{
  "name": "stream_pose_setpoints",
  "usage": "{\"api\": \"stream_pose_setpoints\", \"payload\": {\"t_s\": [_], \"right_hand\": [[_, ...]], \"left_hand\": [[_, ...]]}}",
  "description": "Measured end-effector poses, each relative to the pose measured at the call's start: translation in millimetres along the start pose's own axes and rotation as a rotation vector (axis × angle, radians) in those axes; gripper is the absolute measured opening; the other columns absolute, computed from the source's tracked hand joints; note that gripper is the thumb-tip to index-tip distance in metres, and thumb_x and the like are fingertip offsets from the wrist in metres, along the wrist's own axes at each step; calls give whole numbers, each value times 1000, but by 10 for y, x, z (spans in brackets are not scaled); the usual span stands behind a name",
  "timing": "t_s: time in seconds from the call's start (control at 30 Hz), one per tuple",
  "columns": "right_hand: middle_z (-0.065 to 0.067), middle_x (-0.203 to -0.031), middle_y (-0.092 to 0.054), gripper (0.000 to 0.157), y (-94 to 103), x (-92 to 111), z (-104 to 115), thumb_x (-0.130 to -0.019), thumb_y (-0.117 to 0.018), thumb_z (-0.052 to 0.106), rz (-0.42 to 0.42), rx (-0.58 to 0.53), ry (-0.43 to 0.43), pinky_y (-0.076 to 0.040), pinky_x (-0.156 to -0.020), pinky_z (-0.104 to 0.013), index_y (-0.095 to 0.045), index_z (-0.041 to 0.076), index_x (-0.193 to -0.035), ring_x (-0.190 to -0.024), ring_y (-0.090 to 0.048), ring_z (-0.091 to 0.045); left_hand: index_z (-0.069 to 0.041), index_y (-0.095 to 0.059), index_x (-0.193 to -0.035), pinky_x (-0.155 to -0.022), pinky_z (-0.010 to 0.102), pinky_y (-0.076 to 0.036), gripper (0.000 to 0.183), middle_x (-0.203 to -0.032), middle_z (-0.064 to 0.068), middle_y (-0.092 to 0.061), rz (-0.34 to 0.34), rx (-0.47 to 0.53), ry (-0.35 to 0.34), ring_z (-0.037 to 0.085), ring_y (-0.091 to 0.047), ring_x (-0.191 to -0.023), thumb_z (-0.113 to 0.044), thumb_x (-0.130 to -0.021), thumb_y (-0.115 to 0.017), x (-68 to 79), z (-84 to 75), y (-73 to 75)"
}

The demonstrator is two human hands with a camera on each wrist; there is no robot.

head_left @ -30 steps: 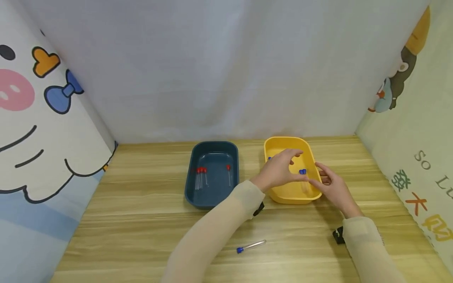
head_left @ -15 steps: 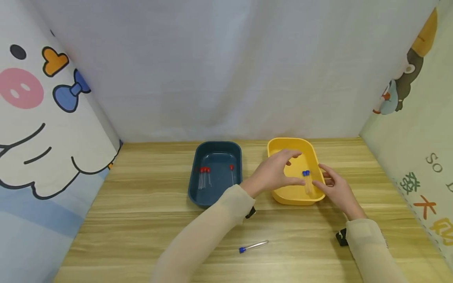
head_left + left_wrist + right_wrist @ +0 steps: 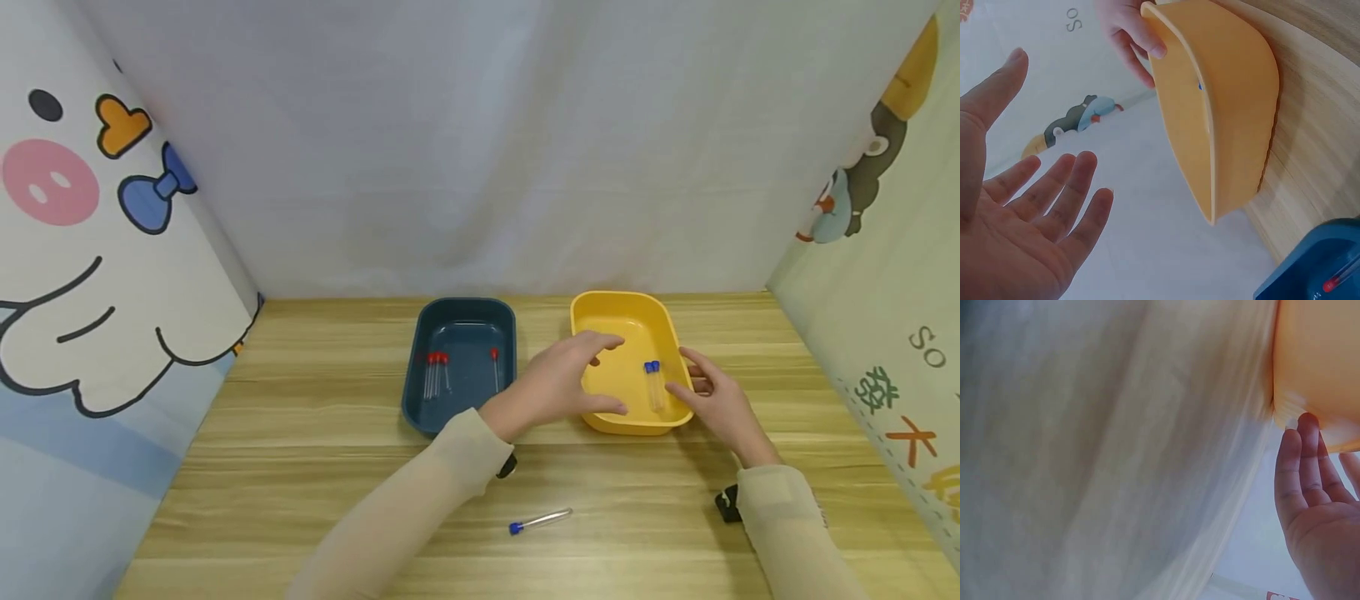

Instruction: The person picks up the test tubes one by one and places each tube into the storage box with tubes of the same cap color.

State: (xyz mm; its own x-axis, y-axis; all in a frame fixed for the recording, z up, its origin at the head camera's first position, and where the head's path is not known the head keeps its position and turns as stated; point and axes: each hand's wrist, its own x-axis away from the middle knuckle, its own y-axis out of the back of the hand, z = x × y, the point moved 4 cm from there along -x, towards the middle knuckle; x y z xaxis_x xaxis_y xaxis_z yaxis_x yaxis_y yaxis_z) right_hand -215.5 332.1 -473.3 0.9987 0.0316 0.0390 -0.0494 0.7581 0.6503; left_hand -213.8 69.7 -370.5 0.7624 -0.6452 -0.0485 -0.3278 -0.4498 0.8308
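My right hand (image 3: 726,408) holds the right rim of a yellow tray (image 3: 626,428), thumb over the inside and fingers along the outer wall. In the right wrist view its fingertips (image 3: 1309,422) lie against that wall. Over the tray's left edge my left hand (image 3: 551,377) is spread, thumb and fingers wide apart with nothing between them; the left wrist view shows its bare palm (image 3: 1025,250). Two clear tubes with blue caps (image 3: 652,367) lie side by side in the tray, near my right thumb. Part of the tray's left side is hidden behind my left hand.
To the left stands a dark blue tray (image 3: 467,379) with several red-capped tubes (image 3: 437,360) in it. One blue-capped tube (image 3: 542,521) lies on the wooden table (image 3: 315,467) in front. A pale curtain (image 3: 480,167) hangs behind both trays.
My left hand draws back leftward from over the yellow tray, its thumb moving away from my right thumb. My right hand stays at the rim. The head view shifts slightly.
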Motion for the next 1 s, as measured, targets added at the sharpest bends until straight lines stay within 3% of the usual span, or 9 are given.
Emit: {"api": "stream_pose_setpoints", "payload": {"t_s": [0.07,0.27,0.33,0.4,0.5,0.6,0.67,1.0], "right_hand": [[-31,-136,-55,71,-3,-3,11,-102,-65,33,2,1,1,-53,-74,-12,-34,4,-160,-98,-57,-4],[-31,-139,-54,72,-2,-5,29,-103,-64,34,11,7,-1,-51,-74,-11,-32,5,-161,-116,-61,-38],[-31,-139,-54,72,0,0,29,-103,-64,33,9,11,1,-50,-74,-10,-32,5,-161,-117,-61,-40],[-31,-138,-54,73,0,6,26,-103,-64,33,10,12,5,-50,-74,-10,-32,5,-161,-115,-62,-35],[-32,-138,-55,73,9,24,14,-102,-65,32,4,10,7,-50,-74,-10,-32,4,-161,-105,-62,-14],[-31,-138,-55,73,17,40,-12,-102,-65,32,2,13,3,-50,-74,-9,-33,5,-161,-95,-53,8],[-31,-137,-55,73,20,42,-22,-102,-65,33,2,11,1,-50,-74,-10,-33,6,-161,-90,-48,16],[-31,-135,-56,72,-5,6,-6,-102,-65,35,2,19,13,-50,-73,-10,-34,6,-161,-90,-48,15]], "left_hand": [[-17,-47,-153,-97,23,-56,82,-149,1,-58,2,-2,3,14,-65,-119,-46,-85,-83,37,5,13],[-17,-48,-153,-97,24,-56,82,-147,1,-59,-13,-26,-14,13,-66,-117,-46,-85,-83,140,24,37],[-17,-48,-152,-96,24,-56,81,-147,1,-59,-18,-32,-22,13,-67,-116,-46,-85,-83,186,32,39],[-16,-49,-152,-96,24,-56,81,-146,1,-60,-28,-29,-25,13,-67,-114,-45,-84,-84,238,41,43],[-15,-50,-151,-97,24,-56,81,-145,1,-60,-38,-18,-33,14,-66,-114,-44,-83,-85,313,57,37],[-15,-50,-151,-97,24,-56,81,-145,1,-60,-37,-7,-33,15,-66,-115,-44,-83,-85,387,80,13],[-16,-50,-151,-97,24,-55,81,-145,-1,-60,-33,-1,-25,14,-65,-116,-44,-83,-85,439,103,-8],[-21,-49,-153,-92,25,-56,81,-146,-3,-60,-25,62,32,10,-65,-115,-45,-84,-84,632,229,-55]]}}
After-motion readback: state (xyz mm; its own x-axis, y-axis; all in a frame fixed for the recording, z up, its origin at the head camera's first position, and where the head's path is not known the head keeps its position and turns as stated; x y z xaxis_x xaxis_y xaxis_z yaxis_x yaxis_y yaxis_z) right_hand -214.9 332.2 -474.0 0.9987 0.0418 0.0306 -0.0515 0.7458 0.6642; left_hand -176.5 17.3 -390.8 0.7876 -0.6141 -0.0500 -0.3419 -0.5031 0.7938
